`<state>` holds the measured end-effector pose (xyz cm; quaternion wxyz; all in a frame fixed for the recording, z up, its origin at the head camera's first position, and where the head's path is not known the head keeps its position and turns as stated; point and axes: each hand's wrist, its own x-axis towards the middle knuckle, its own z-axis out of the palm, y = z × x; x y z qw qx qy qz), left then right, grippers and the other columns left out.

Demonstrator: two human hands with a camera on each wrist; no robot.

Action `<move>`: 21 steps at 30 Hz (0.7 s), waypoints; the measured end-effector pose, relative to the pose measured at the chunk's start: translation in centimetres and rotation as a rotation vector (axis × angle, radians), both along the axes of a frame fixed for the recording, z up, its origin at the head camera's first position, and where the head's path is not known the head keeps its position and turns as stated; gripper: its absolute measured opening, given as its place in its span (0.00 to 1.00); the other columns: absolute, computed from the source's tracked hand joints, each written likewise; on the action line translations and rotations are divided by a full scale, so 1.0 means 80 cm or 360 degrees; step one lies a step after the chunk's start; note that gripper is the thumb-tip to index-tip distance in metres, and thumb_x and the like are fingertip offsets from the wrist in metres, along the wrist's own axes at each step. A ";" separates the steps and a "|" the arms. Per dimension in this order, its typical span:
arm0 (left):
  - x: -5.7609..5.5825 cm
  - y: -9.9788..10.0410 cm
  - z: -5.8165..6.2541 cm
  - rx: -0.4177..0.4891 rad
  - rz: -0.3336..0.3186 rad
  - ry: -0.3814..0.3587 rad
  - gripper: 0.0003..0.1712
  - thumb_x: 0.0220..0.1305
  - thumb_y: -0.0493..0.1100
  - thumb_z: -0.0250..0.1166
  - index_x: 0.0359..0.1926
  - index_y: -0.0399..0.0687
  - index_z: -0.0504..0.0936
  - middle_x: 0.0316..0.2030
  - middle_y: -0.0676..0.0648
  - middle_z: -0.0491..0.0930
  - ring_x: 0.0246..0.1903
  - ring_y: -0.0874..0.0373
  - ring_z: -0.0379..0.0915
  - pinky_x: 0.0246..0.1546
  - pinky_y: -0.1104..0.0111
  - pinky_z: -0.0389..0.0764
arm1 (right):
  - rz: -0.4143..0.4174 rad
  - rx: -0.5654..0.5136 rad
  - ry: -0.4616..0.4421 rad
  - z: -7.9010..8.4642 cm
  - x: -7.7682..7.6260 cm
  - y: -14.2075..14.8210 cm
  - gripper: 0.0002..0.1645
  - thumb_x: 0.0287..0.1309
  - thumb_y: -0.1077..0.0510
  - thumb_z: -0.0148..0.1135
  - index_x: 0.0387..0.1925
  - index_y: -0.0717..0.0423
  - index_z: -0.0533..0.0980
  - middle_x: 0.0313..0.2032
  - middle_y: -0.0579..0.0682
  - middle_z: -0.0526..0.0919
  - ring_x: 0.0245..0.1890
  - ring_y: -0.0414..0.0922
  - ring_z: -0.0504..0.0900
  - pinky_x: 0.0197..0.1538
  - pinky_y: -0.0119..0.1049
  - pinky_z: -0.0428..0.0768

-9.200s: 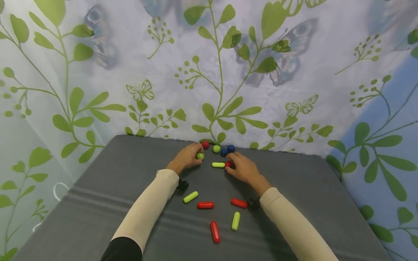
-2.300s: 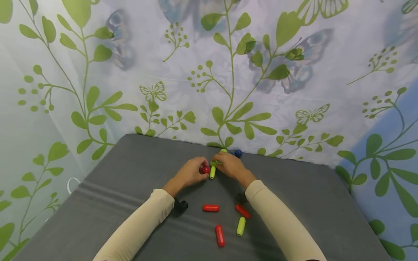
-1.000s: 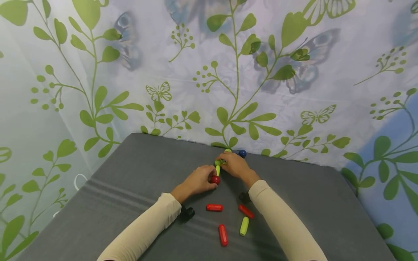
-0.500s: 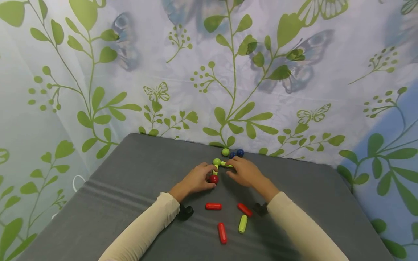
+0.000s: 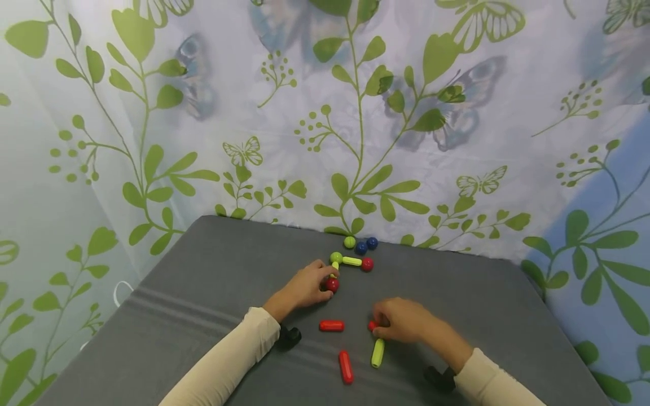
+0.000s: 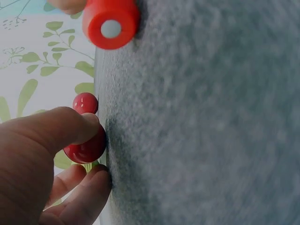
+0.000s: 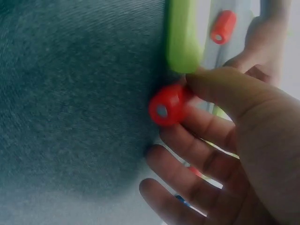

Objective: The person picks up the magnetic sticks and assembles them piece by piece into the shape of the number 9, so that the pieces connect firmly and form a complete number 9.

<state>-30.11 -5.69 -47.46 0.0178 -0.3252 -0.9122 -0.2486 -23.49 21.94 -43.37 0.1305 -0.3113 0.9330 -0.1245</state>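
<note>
My left hand point(image 5: 304, 286) pinches a red ball point(image 5: 332, 284) between thumb and fingers. From that ball a green rod point(image 5: 334, 269), partly hidden by fingers, runs up to a green ball point(image 5: 336, 257). A second green rod point(image 5: 352, 261) leads right from it to another red ball point(image 5: 367, 264), making a bent chain on the table. Nearer and to the right, my right hand point(image 5: 406, 320) has thumb and index finger on a red rod point(image 7: 166, 107) with a silvery end dot. Close beside it lies a loose green rod point(image 5: 377, 353).
Two more red rods, one crosswise point(image 5: 332, 325) and one lengthwise point(image 5: 346, 367), lie on the grey tabletop point(image 5: 228, 270). At the back edge sit a green ball point(image 5: 349, 242) and two blue balls, one of them point(image 5: 361, 248) nearer. A leaf-patterned curtain point(image 5: 325, 113) hangs behind.
My right hand has let go of the second green rod, now joined between the green ball and a red ball, and come nearer to the red rod. The left hand still holds its red ball.
</note>
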 end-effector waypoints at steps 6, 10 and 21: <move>0.005 0.001 0.001 -0.0018 -0.0013 0.0032 0.23 0.63 0.43 0.73 0.59 0.52 0.81 0.47 0.46 0.73 0.40 0.56 0.74 0.41 0.62 0.78 | -0.0070 0.0026 0.0170 -0.010 -0.012 -0.007 0.10 0.58 0.52 0.72 0.28 0.44 0.76 0.23 0.37 0.71 0.22 0.36 0.70 0.24 0.36 0.70; 0.007 0.002 0.000 -0.0052 -0.0025 0.0058 0.22 0.63 0.44 0.72 0.58 0.53 0.82 0.47 0.47 0.74 0.40 0.56 0.74 0.41 0.62 0.78 | -0.0103 0.0018 0.0289 -0.017 -0.029 -0.013 0.10 0.57 0.52 0.73 0.30 0.45 0.77 0.24 0.37 0.70 0.23 0.37 0.69 0.24 0.36 0.70; 0.012 0.004 0.006 -0.0023 -0.0005 0.0109 0.18 0.62 0.41 0.73 0.53 0.50 0.83 0.42 0.47 0.77 0.37 0.56 0.75 0.39 0.62 0.79 | -0.0163 0.0003 0.0510 -0.015 -0.077 -0.051 0.11 0.56 0.51 0.72 0.29 0.44 0.75 0.24 0.38 0.70 0.22 0.38 0.69 0.25 0.38 0.70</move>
